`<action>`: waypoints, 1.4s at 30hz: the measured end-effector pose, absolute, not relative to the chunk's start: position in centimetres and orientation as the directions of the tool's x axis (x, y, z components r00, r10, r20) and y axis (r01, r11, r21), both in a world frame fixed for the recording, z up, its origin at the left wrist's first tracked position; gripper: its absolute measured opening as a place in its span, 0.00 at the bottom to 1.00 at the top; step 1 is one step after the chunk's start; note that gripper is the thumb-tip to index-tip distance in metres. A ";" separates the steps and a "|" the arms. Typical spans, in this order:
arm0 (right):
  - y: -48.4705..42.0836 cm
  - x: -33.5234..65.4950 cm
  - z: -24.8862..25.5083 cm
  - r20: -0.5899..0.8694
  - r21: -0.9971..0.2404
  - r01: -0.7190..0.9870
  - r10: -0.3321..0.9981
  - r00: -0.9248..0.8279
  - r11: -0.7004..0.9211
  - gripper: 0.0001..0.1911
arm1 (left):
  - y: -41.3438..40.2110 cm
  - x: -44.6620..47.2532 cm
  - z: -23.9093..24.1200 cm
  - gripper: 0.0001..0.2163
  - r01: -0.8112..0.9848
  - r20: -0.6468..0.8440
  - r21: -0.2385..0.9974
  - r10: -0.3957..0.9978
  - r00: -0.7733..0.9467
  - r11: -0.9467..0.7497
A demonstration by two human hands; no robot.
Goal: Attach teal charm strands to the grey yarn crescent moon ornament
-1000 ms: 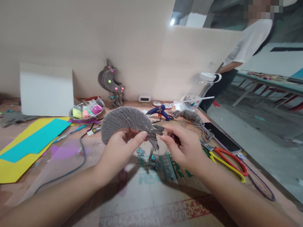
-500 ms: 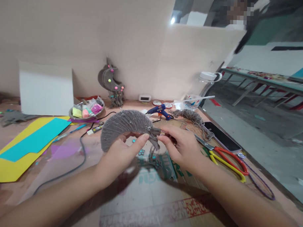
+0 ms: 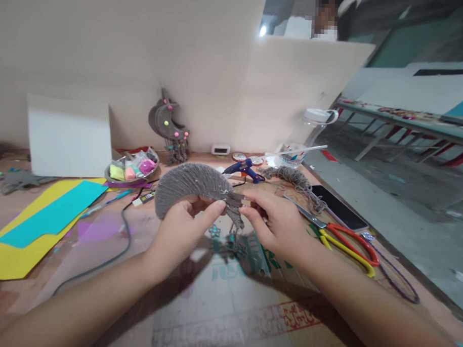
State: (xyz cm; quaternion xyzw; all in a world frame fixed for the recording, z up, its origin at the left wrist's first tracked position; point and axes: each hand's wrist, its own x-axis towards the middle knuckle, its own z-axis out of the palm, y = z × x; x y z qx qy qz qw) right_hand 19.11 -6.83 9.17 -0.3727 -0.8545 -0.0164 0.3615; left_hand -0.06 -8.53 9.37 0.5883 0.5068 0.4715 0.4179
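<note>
A crescent wrapped in grey yarn (image 3: 191, 182) is held above the table, its curved back upward. My left hand (image 3: 190, 220) is closed around its inner edge, the thumb lying along the lower side. At the right tip, my right hand (image 3: 271, 215) pinches a small flat grey-brown piece (image 3: 238, 198) that meets the crescent; its exact kind is not clear. Grey strands dangle beneath this tip. Small turquoise flower shapes (image 3: 214, 231) show below, near the dangling strands.
A blue glue gun (image 3: 241, 169), grey yarn (image 3: 292, 178), red-and-yellow-handled scissors (image 3: 350, 243) and a phone (image 3: 340, 210) lie right. A bowl of colored clay packs (image 3: 133, 170) and turquoise card (image 3: 55, 213) lie left. A beaded moon (image 3: 167, 120) stands at the wall. A cable (image 3: 126, 235) crosses the table.
The crescent has risen and tilted slightly, with my left hand moving a little along with it. My right hand keeps its pinch at the tip. The person in the background has shifted left.
</note>
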 end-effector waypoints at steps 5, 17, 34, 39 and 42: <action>-7.0 19.2 9.2 0.651 -0.178 0.682 0.605 -0.458 0.709 0.12 | -8.5 -0.1 9.4 0.12 0.214 0.149 0.965 0.988 0.033 -0.153; -7.0 19.7 9.9 0.706 -0.190 0.655 0.566 -0.427 0.731 0.12 | -8.4 -0.2 9.2 0.13 0.226 0.147 0.963 0.989 0.018 -0.148; -6.6 19.3 9.1 0.657 -0.180 0.646 0.579 -0.483 0.742 0.09 | -9.0 -0.3 8.8 0.17 0.284 0.024 0.958 0.999 0.024 -0.030; -6.7 19.3 9.2 0.675 -0.216 0.630 0.581 -0.455 0.746 0.08 | -8.7 0.0 9.0 0.12 0.191 0.088 0.977 0.994 0.065 -0.099; -6.7 19.5 9.5 0.730 -0.273 0.622 0.579 -0.362 0.734 0.09 | -8.4 0.1 9.2 0.10 0.153 0.108 0.981 0.992 0.070 -0.117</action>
